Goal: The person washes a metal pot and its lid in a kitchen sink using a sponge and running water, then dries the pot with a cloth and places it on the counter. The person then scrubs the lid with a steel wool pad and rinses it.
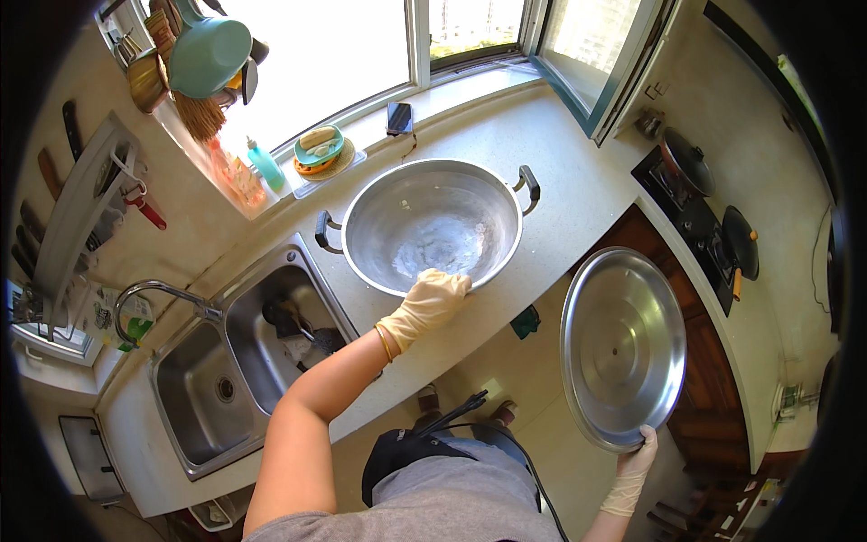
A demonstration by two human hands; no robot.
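Note:
A large metal pot (433, 210) with two black-tipped side handles stands on the light countertop, left of the open window. My left hand (433, 298), in a cream rubber glove, is at the pot's near rim with its fingers bent; whether it grips the rim or something small cannot be seen. The pot's inside looks wet and shiny. My right hand (637, 440), also gloved, holds a large round metal lid (623, 349) by its lower edge, out over the floor to the right of the counter, tilted up on edge.
A double steel sink (203, 393) with a faucet (162, 284) is at left, dark utensils in one basin. On the sill are a phone (399, 118), a soap dish (318, 146) and a soap bottle (265, 164). A gas stove (684, 217) with pans stands at right.

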